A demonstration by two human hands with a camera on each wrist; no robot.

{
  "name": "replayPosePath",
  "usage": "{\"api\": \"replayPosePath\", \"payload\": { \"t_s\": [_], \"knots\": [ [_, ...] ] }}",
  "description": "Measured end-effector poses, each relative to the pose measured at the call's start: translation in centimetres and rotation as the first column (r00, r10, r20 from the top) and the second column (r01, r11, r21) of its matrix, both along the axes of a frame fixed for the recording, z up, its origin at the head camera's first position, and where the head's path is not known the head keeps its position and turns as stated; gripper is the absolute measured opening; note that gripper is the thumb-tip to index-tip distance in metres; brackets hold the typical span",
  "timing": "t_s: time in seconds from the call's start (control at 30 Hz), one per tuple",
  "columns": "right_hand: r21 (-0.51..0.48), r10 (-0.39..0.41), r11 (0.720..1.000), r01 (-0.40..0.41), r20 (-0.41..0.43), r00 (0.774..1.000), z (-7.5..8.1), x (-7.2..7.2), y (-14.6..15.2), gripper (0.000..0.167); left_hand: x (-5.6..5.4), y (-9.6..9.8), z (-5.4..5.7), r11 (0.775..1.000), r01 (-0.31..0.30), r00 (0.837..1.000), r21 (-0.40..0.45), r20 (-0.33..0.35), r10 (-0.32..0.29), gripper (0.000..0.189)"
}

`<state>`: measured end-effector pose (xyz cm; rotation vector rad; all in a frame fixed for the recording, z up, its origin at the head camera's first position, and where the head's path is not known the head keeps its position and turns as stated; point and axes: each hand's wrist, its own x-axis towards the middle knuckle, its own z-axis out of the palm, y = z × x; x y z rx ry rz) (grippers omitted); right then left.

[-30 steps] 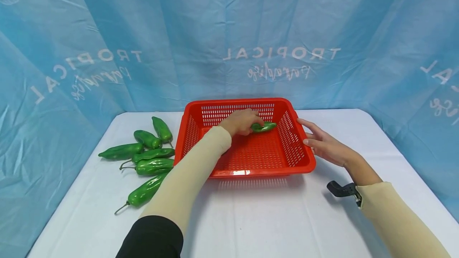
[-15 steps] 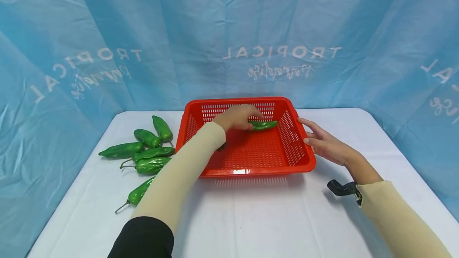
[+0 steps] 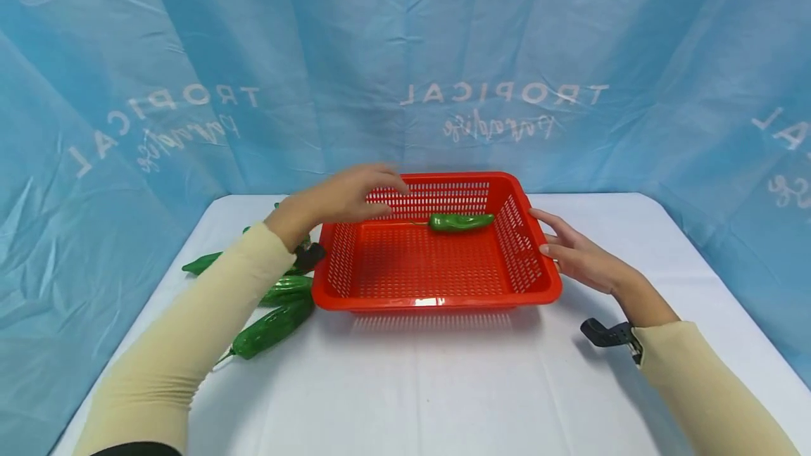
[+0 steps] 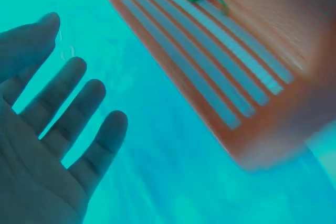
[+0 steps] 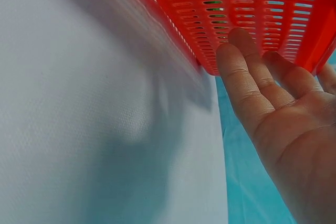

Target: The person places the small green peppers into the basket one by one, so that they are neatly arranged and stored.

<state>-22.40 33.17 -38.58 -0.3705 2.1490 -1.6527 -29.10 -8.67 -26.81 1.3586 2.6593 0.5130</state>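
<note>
One green chili pepper [image 3: 461, 222] lies inside the red plastic basket [image 3: 437, 302], along its back wall, its stem pointing left. Over the basket's back left part my left hand [image 3: 348, 193] hangs in the air, fingers spread and holding nothing; it is blurred in the head view. The left wrist view shows the left palm [image 4: 39, 150] with its fingers apart from the basket wall [image 4: 210, 114]. At the basket's right side my right hand [image 3: 584, 259] touches the rim and outer wall with extended fingers. More green peppers [image 3: 272, 329] lie left of the basket, partly hidden by the left arm.
A white cloth [image 3: 431, 385] covers the table. Blue printed curtains [image 3: 405, 55] hang behind it and at both sides. A black wrist camera [image 3: 605, 333] sticks out from the right wrist, above the cloth.
My left hand has let go of the pepper in the basket and moved left and up, away from it. The right hand stays at the basket's right side.
</note>
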Motion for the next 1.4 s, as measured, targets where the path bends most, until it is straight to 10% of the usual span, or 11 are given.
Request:
{"api": "replayPosePath", "payload": {
  "t_s": [0.23,0.43,0.87,1.13,1.4],
  "knots": [
    [0.022,-0.007,1.0,0.006,0.01,1.0,0.0,0.1,-0.2,0.073,3.5,-9.1,-1.8,0.974,-0.213,0.977,0.07,0.02,0.212,0.039],
    [-0.003,0.007,1.0,-0.007,0.003,1.0,0.2,0.1,0.0,0.071,5.9,-13.7,-3.6,0.955,-0.262,0.964,0.139,-0.011,0.267,0.035],
    [-0.005,0.026,1.0,-0.026,-0.005,1.0,0.4,0.1,0.1,0.07,9.0,-15.4,-5.7,0.968,-0.25,0.967,0.028,0.056,0.248,0.029],
    [-0.003,0.025,1.0,-0.025,0.0,1.0,0.6,0.1,0.0,0.07,10.6,-15.8,-7.0,0.93,-0.274,0.947,-0.245,0.1,0.305,0.028],
    [-0.023,0.033,0.999,-0.033,0.003,0.999,0.3,0.1,-0.2,0.07,11.7,-16.5,-9.3,0.922,-0.29,0.933,-0.255,0.14,0.332,0.042]
  ]
}}
